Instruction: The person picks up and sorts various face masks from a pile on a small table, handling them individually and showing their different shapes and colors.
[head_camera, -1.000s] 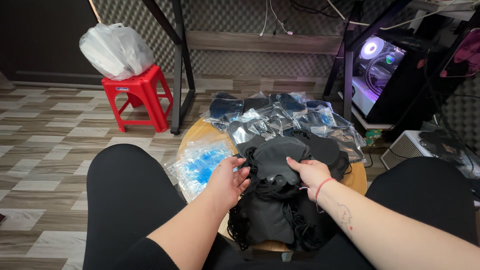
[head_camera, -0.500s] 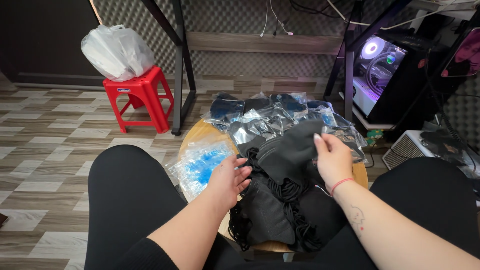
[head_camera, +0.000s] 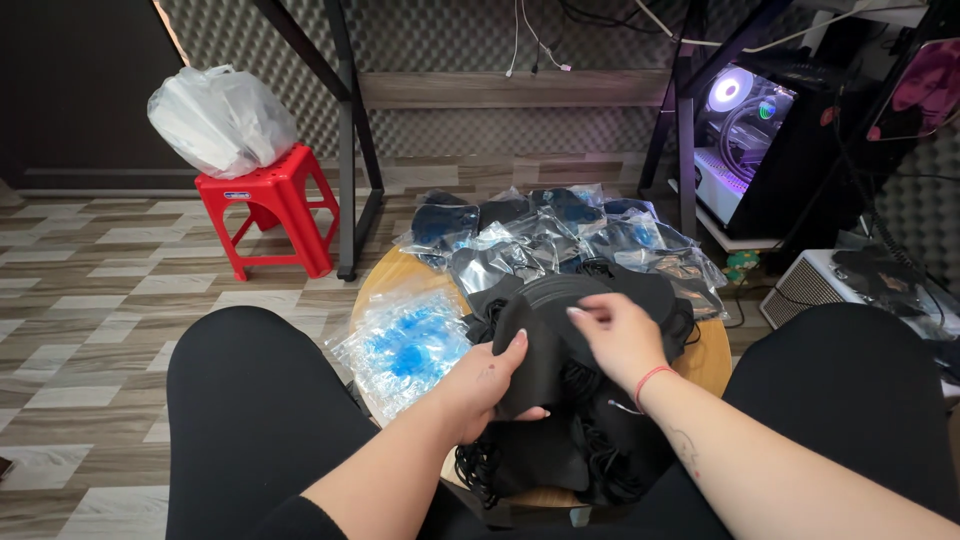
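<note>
A: Left hand (head_camera: 480, 385) has its grip closed on a black face mask (head_camera: 545, 335), thumb under the edge, over the mask pile (head_camera: 560, 440) on the round tabletop (head_camera: 712, 362).

B: And the right hand (head_camera: 620, 335) pinches the top of that mask. Bagged masks (head_camera: 540, 235) lie behind, blue-tinted bags (head_camera: 405, 345) sit left.

Black face masks (head_camera: 560, 330) lie heaped on a light wooden table (head_camera: 712, 358). Clear bags (head_camera: 405, 345) have blue print. A red plastic stool (head_camera: 268, 205) holds a white bag (head_camera: 220, 118). The floor (head_camera: 80, 330) has grey and beige wood-pattern tiles. Trousers (head_camera: 260, 420) are black.
</note>
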